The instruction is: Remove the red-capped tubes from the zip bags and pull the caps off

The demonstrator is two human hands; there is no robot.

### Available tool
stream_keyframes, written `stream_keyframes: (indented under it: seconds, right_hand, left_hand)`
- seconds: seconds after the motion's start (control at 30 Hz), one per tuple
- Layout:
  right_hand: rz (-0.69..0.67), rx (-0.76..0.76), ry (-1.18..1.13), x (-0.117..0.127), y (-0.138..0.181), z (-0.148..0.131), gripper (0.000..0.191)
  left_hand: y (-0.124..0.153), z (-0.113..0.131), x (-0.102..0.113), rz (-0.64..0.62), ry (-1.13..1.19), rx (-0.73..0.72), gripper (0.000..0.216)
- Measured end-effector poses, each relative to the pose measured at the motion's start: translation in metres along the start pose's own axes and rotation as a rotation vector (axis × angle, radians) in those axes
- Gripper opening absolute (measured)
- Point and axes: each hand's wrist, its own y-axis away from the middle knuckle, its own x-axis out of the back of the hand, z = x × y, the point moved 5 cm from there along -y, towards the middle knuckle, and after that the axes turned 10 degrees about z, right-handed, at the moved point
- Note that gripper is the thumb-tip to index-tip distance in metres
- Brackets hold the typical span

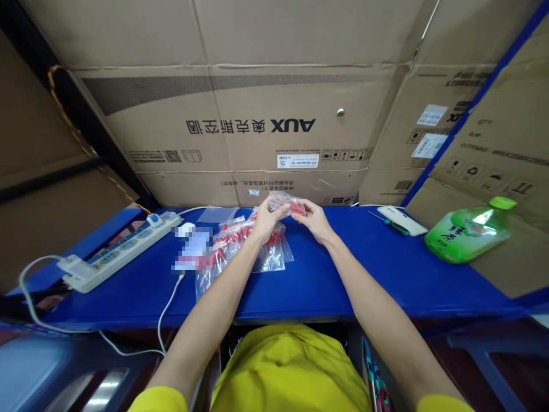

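Both my hands are raised over the back of the blue table (309, 280), pinching one small clear plastic bag with red parts inside (286, 203). My left hand (265, 220) grips its left end with closed fingers. My right hand (315, 220) grips its right end the same way. Under and left of my hands lies a pile of several similar clear bags with red parts (240, 246).
A white power strip (124, 249) with cables lies at the left. A blurred patch (193, 252) sits beside the pile. A white device (405, 220) and a green bottle on its side (469, 232) are at the right. Cardboard boxes (257, 114) wall the back.
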Motion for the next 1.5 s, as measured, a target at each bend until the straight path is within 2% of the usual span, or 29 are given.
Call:
stream_keyframes:
  seconds: [0.07, 0.23, 0.33, 0.5, 0.67, 0.87, 1.07, 1.2, 1.33, 1.5]
  right_hand:
    - [0.031, -0.007, -0.020, 0.003, -0.001, 0.000, 0.055]
    - [0.012, -0.051, -0.161, 0.002, -0.001, -0.003, 0.044]
    - [0.013, -0.088, -0.197, -0.001, 0.001, -0.001, 0.039]
    - [-0.013, -0.086, -0.212, 0.000, 0.000, 0.008, 0.041]
    - [-0.042, -0.071, -0.171, 0.002, -0.002, 0.015, 0.049]
    - [0.020, -0.057, -0.123, 0.006, -0.003, 0.014, 0.045]
    - [-0.007, -0.051, -0.118, 0.006, -0.004, 0.018, 0.046]
    - [-0.030, -0.053, -0.104, 0.002, -0.002, 0.017, 0.046]
    - [-0.042, -0.040, -0.125, 0.000, 0.000, 0.015, 0.043]
    - [0.014, -0.069, -0.142, 0.002, 0.000, 0.018, 0.041]
  left_hand:
    - [0.001, -0.003, -0.003, 0.016, 0.014, -0.001, 0.044]
    - [-0.003, -0.001, 0.012, 0.288, -0.074, -0.096, 0.058]
    - [-0.005, 0.001, 0.018, 0.361, -0.105, -0.087, 0.067]
    - [-0.005, -0.004, 0.021, 0.402, -0.081, 0.001, 0.056]
    - [-0.005, -0.013, 0.021, 0.421, -0.026, 0.095, 0.056]
    - [-0.009, -0.012, 0.019, 0.325, -0.115, 0.051, 0.056]
    - [-0.009, -0.009, 0.028, 0.407, -0.367, -0.053, 0.055]
    - [-0.007, -0.010, 0.028, 0.450, -0.316, -0.043, 0.048]
    - [-0.006, -0.013, 0.025, 0.441, -0.210, 0.005, 0.044]
    - [-0.006, -0.009, 0.024, 0.446, -0.229, -0.075, 0.042]
